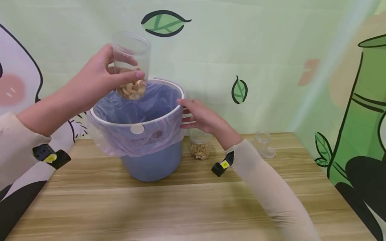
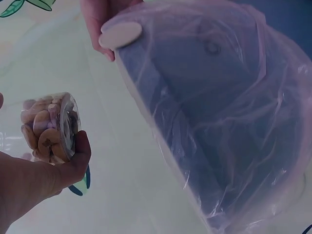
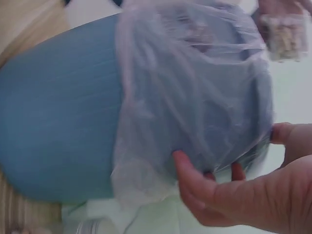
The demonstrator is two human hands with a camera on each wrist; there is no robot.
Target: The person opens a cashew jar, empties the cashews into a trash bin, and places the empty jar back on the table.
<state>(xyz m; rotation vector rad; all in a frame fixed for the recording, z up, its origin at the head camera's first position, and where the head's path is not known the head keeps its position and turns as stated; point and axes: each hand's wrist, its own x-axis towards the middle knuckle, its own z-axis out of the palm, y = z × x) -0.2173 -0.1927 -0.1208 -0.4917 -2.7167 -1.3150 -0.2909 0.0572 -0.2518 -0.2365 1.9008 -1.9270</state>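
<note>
Two hands in play at the bin, and the left hand (image 1: 99,75) has the lift: its grip is curled round a clear jar (image 1: 142,60), thumb across the front, other fingers wrapped about the far side. Mouth up goes that jar, with pale nuts (image 1: 134,89) heaped in the bottom of it! It hangs in the air, overlapping the bin's opening from the head camera, while the left wrist view shows a gap between jar and rim.

Over to the right hand (image 1: 202,115), and that grip is spread, fingers apart, touching the rim and the lined upper side of the blue bin (image 1: 152,169). The bin is on the desk (image 1: 135,211), its rim slanting lower on the left of the picture, a filmy pinkish liner (image 1: 144,142) folded over the edge and draped down outside. One pale oval tab (image 1: 137,129) sits at the front of the rim.

Just right of the bin, a second jar (image 1: 200,147) stands upright with more nuts. Farther along, beyond the right forearm, a small clear container (image 1: 263,138) has a flat clear disc (image 1: 269,153) beside it. Behind everything, a pale green backdrop (image 1: 211,50) printed with leaves!
</note>
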